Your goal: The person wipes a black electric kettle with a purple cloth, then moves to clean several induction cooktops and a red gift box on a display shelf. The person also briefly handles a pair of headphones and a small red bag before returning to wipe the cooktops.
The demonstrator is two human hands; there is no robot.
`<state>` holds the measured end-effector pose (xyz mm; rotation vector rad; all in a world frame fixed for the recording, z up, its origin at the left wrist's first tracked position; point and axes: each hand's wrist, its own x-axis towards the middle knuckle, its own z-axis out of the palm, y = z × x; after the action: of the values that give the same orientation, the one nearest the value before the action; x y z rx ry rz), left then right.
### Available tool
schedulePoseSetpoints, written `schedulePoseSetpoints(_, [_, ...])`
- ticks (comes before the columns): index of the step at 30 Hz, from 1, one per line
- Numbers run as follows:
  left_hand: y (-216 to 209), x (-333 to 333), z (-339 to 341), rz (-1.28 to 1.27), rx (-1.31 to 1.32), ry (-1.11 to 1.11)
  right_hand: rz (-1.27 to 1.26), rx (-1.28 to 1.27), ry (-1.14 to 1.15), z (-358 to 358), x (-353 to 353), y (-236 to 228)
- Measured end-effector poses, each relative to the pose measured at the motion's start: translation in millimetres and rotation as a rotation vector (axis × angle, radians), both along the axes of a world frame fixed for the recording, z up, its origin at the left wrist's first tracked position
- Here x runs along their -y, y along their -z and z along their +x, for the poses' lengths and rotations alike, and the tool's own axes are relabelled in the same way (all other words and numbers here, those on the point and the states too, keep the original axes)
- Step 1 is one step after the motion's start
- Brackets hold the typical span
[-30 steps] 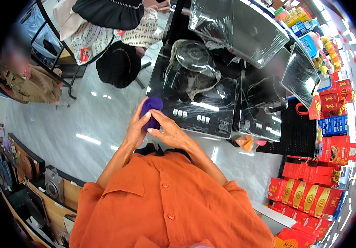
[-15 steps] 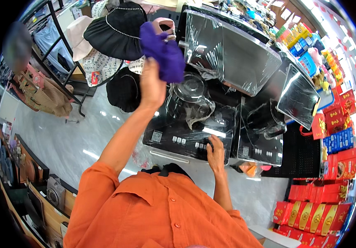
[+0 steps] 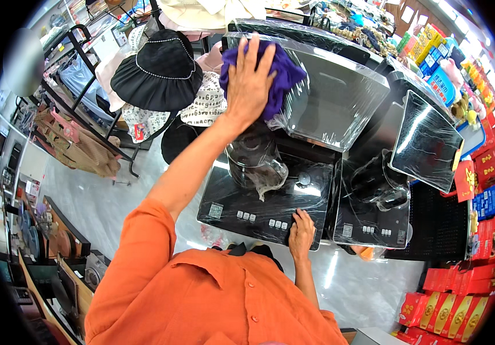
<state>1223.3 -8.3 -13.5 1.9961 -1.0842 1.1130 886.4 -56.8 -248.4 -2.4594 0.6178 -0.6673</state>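
Observation:
My left hand [image 3: 249,86] is spread over a bunched purple cloth [image 3: 287,75]. It presses the cloth to the left part of an upright, plastic-wrapped dark panel [image 3: 336,98]. Below that panel lies a glossy black appliance top [image 3: 247,201] with small pale button marks along its front. A wrapped glass kettle [image 3: 253,155] stands on the top, partly behind my left forearm. My right hand [image 3: 301,234] rests on the top's front right edge, fingers loosely bent and holding nothing.
A second black appliance [image 3: 368,221] with a wrapped dark kettle [image 3: 374,181] stands to the right, below a tilted panel [image 3: 428,141]. Hats, including a black one [image 3: 158,72], hang at the left by a clothes rack [image 3: 80,63]. Red boxes [image 3: 466,276] are stacked far right.
My left hand has moved right with the purple cloth, from the air beside the panel onto its face. My right hand stays at the front edge, slightly lower. The view has shifted a little.

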Motion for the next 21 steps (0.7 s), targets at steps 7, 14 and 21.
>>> schedulePoseSetpoints(7, [-28.2,25.4,39.1,-0.220,0.044,0.006,-0.077,0.032,0.031,1.2,0.6,1.3])
schedulePoseSetpoints(14, [12.4,10.2,-38.3,0.005,-0.199,-0.003,-0.111,0.032,0.051,2.3,-1.5,4.8])
schedulePoseSetpoints(21, [29.4,-21.4,-78.1,0.019,-0.353,0.324,-0.124,0.056,0.030,3.7,-2.3,0.2])
